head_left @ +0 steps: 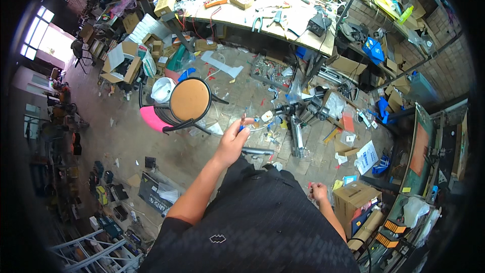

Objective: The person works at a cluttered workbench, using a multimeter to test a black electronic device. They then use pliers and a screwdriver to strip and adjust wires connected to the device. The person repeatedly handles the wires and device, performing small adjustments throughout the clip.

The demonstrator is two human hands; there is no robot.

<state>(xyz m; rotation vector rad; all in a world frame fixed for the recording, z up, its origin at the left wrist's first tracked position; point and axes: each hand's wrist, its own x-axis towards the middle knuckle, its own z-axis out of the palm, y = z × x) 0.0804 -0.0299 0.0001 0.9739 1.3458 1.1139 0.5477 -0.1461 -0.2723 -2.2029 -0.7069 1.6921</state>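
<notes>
My left hand [233, 144] is raised in front of me at the middle of the view. Its fingers are pinched round a small blue thing [241, 128], too small to name. A small white piece [267, 116] shows just beyond the fingertips; I cannot tell whether they touch. Down at my right side, my right hand [318, 192] is closed with curled fingers. A bit of red [310, 185] shows at its fingertips, and its kind is not clear. Past the left hand, a stand with a grey metal post [296, 139] rests on the floor.
A round-seated chair [190, 99] with a pink backrest is ahead to the left, beside a white bucket [163, 90]. The cluttered workbench [242, 24] spans the far side. Near my right hand is a cardboard box [356, 195]. Scraps litter the floor; shelving [424, 63] lines the right.
</notes>
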